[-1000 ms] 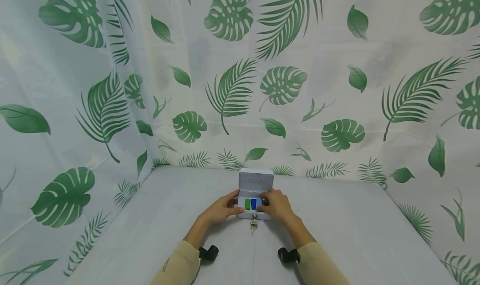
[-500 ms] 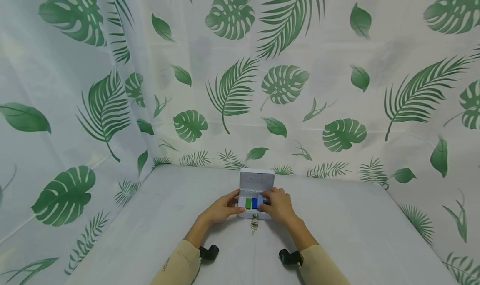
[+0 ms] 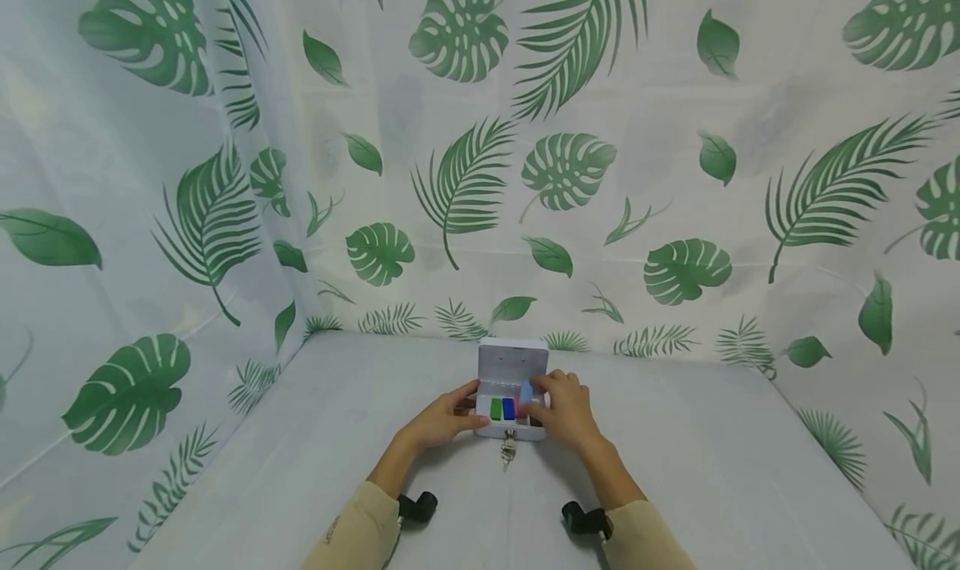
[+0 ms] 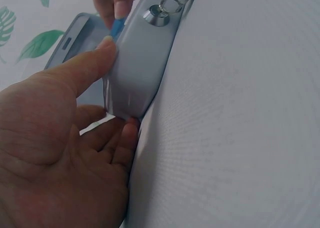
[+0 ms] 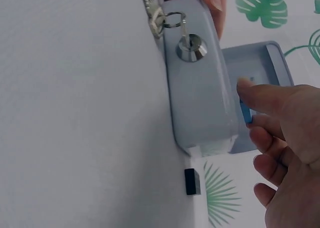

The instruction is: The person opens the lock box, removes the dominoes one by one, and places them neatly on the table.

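A small grey metal box stands open on the table, its lid upright. Inside lie a green piece and a blue piece, with a bit of red beside them. My left hand grips the box's left end, thumb on the front and fingers round the side. My right hand pinches a light-blue piece just above the box's right part; the right wrist view shows that light-blue piece between thumb and finger. Keys hang from the front lock.
The box sits on a pale grey cloth-covered table near the leaf-print curtain that closes in the back and both sides. A small black block shows beside the box's right end. Black wrist cameras sit on both forearms.
My right hand has lifted the light-blue piece up out of the box and drawn slightly right. The left hand and the box have stayed put.
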